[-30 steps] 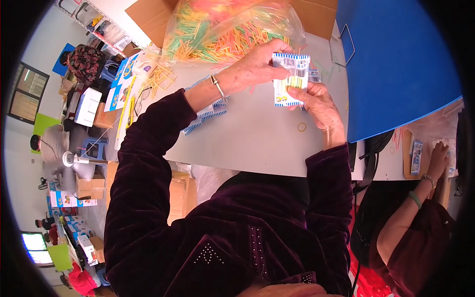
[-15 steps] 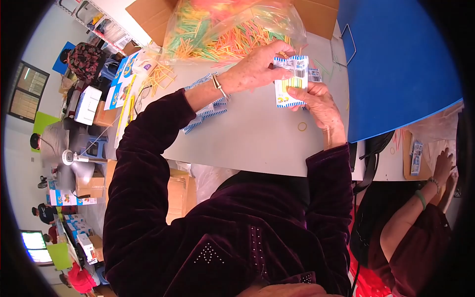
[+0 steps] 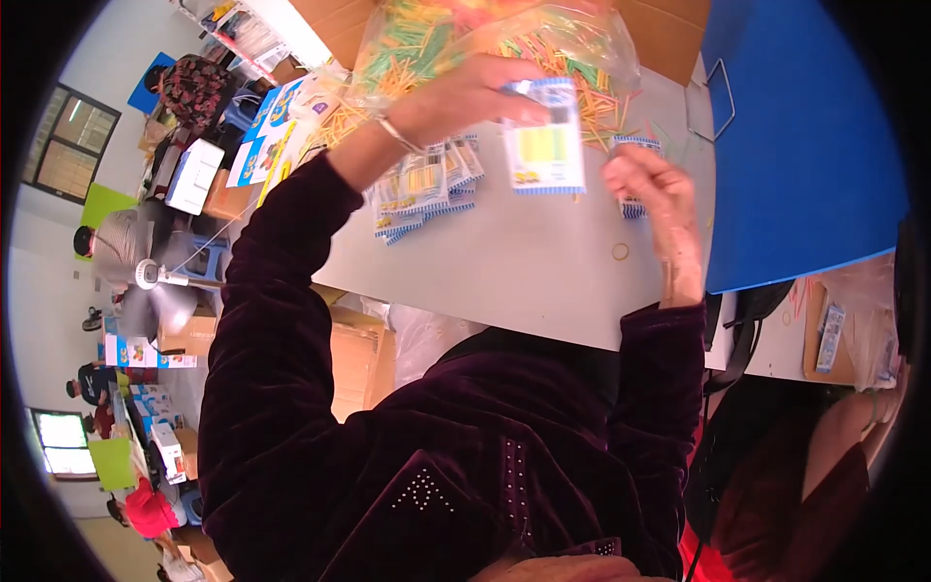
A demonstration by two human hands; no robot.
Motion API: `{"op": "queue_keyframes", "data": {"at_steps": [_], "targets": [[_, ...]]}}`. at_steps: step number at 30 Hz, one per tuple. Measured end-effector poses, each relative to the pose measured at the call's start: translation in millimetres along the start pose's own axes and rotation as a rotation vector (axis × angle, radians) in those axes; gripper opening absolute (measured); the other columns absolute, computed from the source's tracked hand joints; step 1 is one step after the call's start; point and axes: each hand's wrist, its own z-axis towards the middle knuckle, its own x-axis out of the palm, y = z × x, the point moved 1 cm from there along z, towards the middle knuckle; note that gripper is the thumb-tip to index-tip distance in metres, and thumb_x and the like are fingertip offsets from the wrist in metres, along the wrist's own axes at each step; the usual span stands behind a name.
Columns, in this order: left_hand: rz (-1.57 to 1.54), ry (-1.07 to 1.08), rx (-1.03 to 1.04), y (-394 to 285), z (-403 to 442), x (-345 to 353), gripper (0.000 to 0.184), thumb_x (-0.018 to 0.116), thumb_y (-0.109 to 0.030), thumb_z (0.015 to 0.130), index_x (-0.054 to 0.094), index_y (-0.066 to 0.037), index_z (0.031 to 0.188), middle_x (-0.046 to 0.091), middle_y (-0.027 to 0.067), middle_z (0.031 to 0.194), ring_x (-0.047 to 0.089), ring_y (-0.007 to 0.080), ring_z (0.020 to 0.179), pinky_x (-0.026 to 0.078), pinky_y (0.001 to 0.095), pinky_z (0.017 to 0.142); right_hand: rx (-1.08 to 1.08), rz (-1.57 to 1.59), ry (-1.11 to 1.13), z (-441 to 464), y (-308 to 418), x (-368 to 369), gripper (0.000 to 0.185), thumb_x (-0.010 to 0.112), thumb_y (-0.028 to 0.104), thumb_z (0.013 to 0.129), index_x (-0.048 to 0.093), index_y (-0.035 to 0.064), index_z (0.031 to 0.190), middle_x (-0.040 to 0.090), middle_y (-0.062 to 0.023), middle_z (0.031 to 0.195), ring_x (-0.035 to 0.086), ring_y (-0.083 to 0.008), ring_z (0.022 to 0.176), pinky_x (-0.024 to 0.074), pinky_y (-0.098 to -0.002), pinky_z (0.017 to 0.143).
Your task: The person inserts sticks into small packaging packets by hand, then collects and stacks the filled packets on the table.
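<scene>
A small packet (image 3: 546, 150) with blue striped ends and yellow-green contents hangs from my left hand (image 3: 456, 102), gripped between thumb and fingers along its upper left. The packet is a little blurred. My right hand (image 3: 659, 189) is apart from it, its fingers curled together over other striped packets (image 3: 637, 144) lying on the table. Whether those fingers hold anything is hidden. Below my left wrist lies a loose pile of similar packets (image 3: 422, 189), with yellow and orange contents showing.
Coloured thin sticks (image 3: 582, 82) fill a clear plastic bag inside a cardboard box (image 3: 669, 39) at the back. A rubber band (image 3: 620, 251) lies on the grey table (image 3: 504, 262). A blue panel (image 3: 805, 145) stands at right, with another person's arm (image 3: 844, 432) beyond.
The packet has left my right hand and moved left in my left hand. My right hand has drawn away to the right, over the other packets. The view has shifted slightly.
</scene>
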Motion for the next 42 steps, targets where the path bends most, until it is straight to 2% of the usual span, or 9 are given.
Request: {"op": "queue_keyframes", "data": {"at_steps": [2, 4, 7, 11, 24, 28, 34, 37, 42], "targets": [[0.033, -0.054, -0.126, -1.3, -23.5, -24.0, 0.025, 0.063, -0.017, 0.081, 0.059, 0.0, 0.099, 0.058, 0.0008, 0.084, 0.052, 0.0057, 0.079, 0.04, 0.021, 0.069, -0.074, -0.068, -0.185, 0.7, 2.1, -9.9, 0.022, 0.065, 0.016, 0.08, 0.065, -0.0016, 0.092, 0.063, -0.0039, 0.08, 0.054, -0.0094, 0.069, 0.044, -0.0226, 0.067], [0.047, -0.058, -0.255, 30.7, -45.6, -51.4, 0.032, 0.065, -0.021, 0.079, 0.059, 0.0, 0.102, 0.058, 0.0009, 0.087, 0.052, 0.0069, 0.08, 0.041, 0.0217, 0.071, -0.282, -0.704, -0.406, 5.6, -4.7, -33.0, 0.028, 0.065, 0.02, 0.08, 0.062, -0.0017, 0.098, 0.064, -0.0087, 0.089, 0.057, -0.0171, 0.076, 0.0453, -0.0287, 0.072], [0.125, -0.003, -0.515, 60.0, -76.1, -71.6, 0.041, 0.067, -0.025, 0.078, 0.057, 0.001, 0.108, 0.06, 0.0055, 0.097, 0.054, 0.013, 0.087, 0.042, 0.025, 0.076, -0.362, -1.184, -0.599, -0.2, -10.8, -28.6, 0.036, 0.067, 0.026, 0.078, 0.06, -0.0011, 0.101, 0.061, -0.0145, 0.098, 0.056, -0.0286, 0.089, 0.045, -0.0373, 0.076], [0.741, -0.095, -0.365, 88.0, -89.1, -69.6, 0.049, 0.068, -0.034, 0.077, 0.055, -0.002, 0.113, 0.056, 0.013, 0.114, 0.051, 0.0244, 0.105, 0.042, 0.0336, 0.087, -0.104, -1.3, -0.464, -2.8, -8.5, -15.8, 0.041, 0.07, 0.03, 0.073, 0.06, -0.0012, 0.098, 0.058, -0.0186, 0.101, 0.051, -0.037, 0.096, 0.0429, -0.0434, 0.079], [0.561, 0.0, 0.197, 42.5, 55.1, 27.0, 0.036, 0.064, -0.028, 0.082, 0.055, -0.001, 0.104, 0.059, 0.0123, 0.095, 0.059, 0.0215, 0.086, 0.046, 0.0324, 0.079, -0.261, -1.222, -0.545, 5.6, -30.2, -38.4, 0.018, 0.065, 0.017, 0.075, 0.064, 0.0008, 0.084, 0.061, -0.0137, 0.08, 0.055, -0.0329, 0.079, 0.0434, -0.045, 0.069], [0.16, -0.017, -0.113, 31.8, 81.1, 45.1, 0.033, 0.063, -0.029, 0.085, 0.057, -0.002, 0.103, 0.059, 0.0056, 0.092, 0.056, 0.0107, 0.085, 0.046, 0.0222, 0.073, -0.554, -1.153, -0.61, 1.4, -2.3, -26.5, 0.017, 0.066, 0.009, 0.075, 0.065, -0.001, 0.088, 0.062, -0.0148, 0.08, 0.058, -0.0297, 0.073, 0.0453, -0.0383, 0.065], [-0.09, 0.022, -0.124, 33.2, 84.9, 41.1, 0.027, 0.064, -0.022, 0.084, 0.061, 0.001, 0.097, 0.06, 0.0019, 0.087, 0.055, 0.0084, 0.078, 0.046, 0.0216, 0.07, -0.573, -0.715, -0.424, 1.5, 4.3, -4.3, 0.025, 0.066, 0.006, 0.077, 0.062, -0.0014, 0.1, 0.063, -0.0094, 0.081, 0.061, -0.0166, 0.074, 0.0475, -0.0264, 0.065], [-0.101, 0.049, -0.128, 32.0, 75.3, 39.0, 0.022, 0.064, -0.019, 0.083, 0.063, 0.0, 0.095, 0.06, 0.0006, 0.084, 0.055, 0.0071, 0.078, 0.045, 0.0221, 0.069, -0.258, -0.322, -0.343, 0.9, 5.7, 1.0, 0.025, 0.066, 0.007, 0.079, 0.061, -0.0011, 0.102, 0.063, -0.0055, 0.083, 0.059, -0.0108, 0.071, 0.0471, -0.0246, 0.063], [-0.053, -0.047, 0.009, 36.9, 68.0, 44.1, 0.017, 0.061, -0.015, 0.085, 0.064, -0.001, 0.094, 0.06, 0.0002, 0.082, 0.055, 0.0072, 0.076, 0.046, 0.0238, 0.066, -0.157, -0.164, -0.204, 2.8, -1.8, -4.5, 0.011, 0.063, 0.009, 0.081, 0.064, -0.0011, 0.087, 0.057, 0.0008, 0.067, 0.048, -0.0035, 0.057, 0.0396, -0.0201, 0.051]]}}
